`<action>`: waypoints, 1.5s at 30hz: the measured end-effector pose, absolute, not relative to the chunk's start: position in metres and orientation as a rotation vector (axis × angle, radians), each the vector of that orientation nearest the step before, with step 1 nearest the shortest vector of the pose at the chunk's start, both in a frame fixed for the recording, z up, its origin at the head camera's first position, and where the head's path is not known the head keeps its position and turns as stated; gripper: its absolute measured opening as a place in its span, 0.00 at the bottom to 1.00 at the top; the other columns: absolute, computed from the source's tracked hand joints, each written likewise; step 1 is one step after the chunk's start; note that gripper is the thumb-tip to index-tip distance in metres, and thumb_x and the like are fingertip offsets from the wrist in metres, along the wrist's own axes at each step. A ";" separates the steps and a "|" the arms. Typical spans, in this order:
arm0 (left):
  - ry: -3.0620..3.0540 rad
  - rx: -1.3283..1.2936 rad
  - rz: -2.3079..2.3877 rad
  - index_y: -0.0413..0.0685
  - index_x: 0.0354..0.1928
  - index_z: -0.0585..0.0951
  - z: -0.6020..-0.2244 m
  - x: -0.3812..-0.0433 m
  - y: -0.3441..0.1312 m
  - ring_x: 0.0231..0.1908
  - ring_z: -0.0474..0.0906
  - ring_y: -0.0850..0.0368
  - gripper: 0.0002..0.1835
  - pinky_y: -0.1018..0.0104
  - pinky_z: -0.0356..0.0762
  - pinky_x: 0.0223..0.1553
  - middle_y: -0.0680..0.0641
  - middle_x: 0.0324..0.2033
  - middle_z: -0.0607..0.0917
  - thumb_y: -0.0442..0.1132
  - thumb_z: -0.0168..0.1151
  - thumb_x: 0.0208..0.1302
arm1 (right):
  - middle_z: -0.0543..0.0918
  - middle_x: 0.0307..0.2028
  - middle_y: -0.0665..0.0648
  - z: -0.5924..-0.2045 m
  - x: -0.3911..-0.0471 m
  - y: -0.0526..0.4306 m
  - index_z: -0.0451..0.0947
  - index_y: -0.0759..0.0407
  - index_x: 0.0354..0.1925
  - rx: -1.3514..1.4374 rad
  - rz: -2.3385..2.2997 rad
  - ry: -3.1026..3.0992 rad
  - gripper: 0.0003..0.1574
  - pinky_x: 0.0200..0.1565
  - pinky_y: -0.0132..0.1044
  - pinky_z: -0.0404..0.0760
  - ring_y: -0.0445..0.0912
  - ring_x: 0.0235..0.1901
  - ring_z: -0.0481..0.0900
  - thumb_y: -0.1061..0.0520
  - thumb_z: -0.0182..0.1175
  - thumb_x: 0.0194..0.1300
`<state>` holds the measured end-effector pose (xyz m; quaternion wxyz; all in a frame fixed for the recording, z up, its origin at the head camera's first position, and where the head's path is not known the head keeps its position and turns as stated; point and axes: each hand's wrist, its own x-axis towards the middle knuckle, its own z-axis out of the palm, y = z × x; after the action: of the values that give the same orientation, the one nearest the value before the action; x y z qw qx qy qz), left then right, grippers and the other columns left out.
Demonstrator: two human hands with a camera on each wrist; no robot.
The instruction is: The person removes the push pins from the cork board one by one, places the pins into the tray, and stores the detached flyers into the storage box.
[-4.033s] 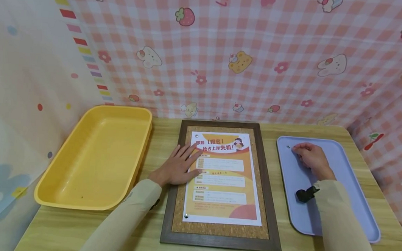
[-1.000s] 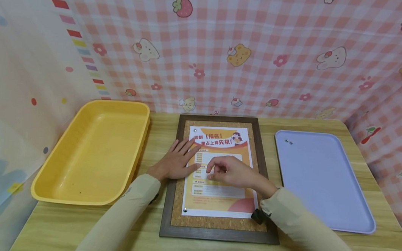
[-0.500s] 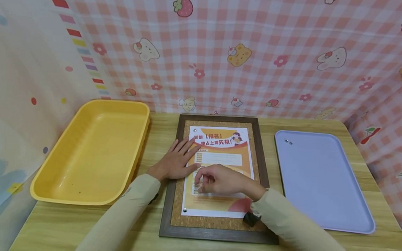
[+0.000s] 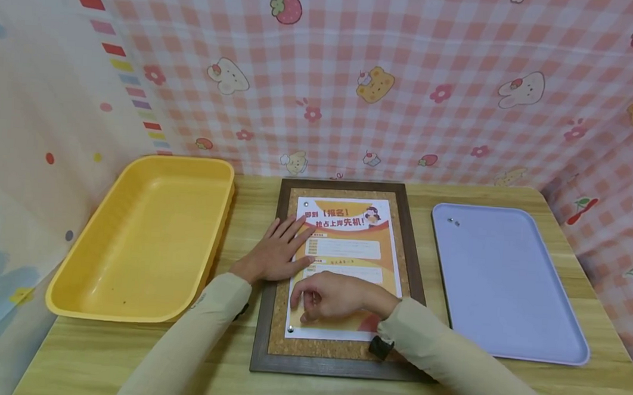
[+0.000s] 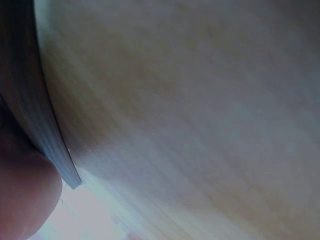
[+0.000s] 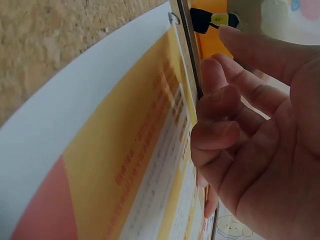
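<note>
Pointing its top and long axis toward the cloth (image 4: 324,55), the poster (image 4: 354,247) lies beneath the left hand (image 4: 277,252), fingers spread, and the right hand (image 4: 335,295), fingers loosely curled.

Wood-grain tbl (image 4: 82,358), yel. bin (image 4: 147,242) L, framed corkboard (image 4: 313,365) ctr, lilac tray (image 4: 510,285) R

Orange-and-white poster (image 4: 348,250) flat on framed corkboard (image 4: 330,350)
</note>
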<state>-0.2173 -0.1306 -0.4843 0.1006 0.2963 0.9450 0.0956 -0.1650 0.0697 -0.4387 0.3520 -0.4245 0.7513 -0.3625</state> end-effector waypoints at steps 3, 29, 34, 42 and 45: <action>2.792 0.879 0.282 0.56 0.80 0.48 -0.485 -0.218 -0.130 0.78 0.37 0.44 0.38 0.43 0.33 0.75 0.45 0.79 0.41 0.63 0.40 0.75 | 0.75 0.21 0.47 -0.440 -0.164 0.068 0.81 0.60 0.44 -1.119 -0.921 1.939 0.08 0.31 0.25 0.69 0.33 0.21 0.69 0.65 0.64 0.65; 2.794 0.878 0.316 0.53 0.80 0.50 -0.484 -0.217 -0.130 0.78 0.37 0.43 0.38 0.42 0.32 0.74 0.43 0.79 0.42 0.61 0.42 0.75 | 0.77 0.21 0.45 -0.459 -0.162 0.053 0.81 0.57 0.47 -1.165 -0.856 1.826 0.12 0.29 0.25 0.72 0.33 0.21 0.72 0.64 0.65 0.64; 2.788 0.862 0.303 0.54 0.80 0.50 -0.481 -0.216 -0.128 0.78 0.37 0.43 0.39 0.42 0.32 0.74 0.44 0.79 0.42 0.62 0.42 0.75 | 0.77 0.21 0.46 -0.461 -0.163 0.053 0.81 0.56 0.46 -1.138 -0.859 1.818 0.11 0.28 0.25 0.71 0.33 0.20 0.71 0.63 0.65 0.65; 2.790 0.860 0.319 0.53 0.79 0.50 -0.483 -0.216 -0.128 0.78 0.37 0.43 0.38 0.42 0.32 0.74 0.43 0.79 0.42 0.61 0.42 0.75 | 0.76 0.19 0.44 -0.463 -0.165 0.052 0.82 0.53 0.43 -1.125 -0.850 1.823 0.09 0.27 0.25 0.70 0.33 0.19 0.70 0.62 0.66 0.64; 2.795 0.863 0.332 0.52 0.79 0.50 -0.486 -0.216 -0.130 0.77 0.37 0.42 0.38 0.42 0.32 0.74 0.43 0.79 0.42 0.60 0.43 0.75 | 0.74 0.18 0.45 -0.464 -0.165 0.051 0.83 0.52 0.41 -1.137 -0.853 1.825 0.07 0.27 0.25 0.69 0.33 0.18 0.68 0.62 0.66 0.64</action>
<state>-0.2164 -0.1299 -0.4859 0.0985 0.2918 0.9447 0.1123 -0.1650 0.0510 -0.4639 0.4024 -0.4501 0.7223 -0.3374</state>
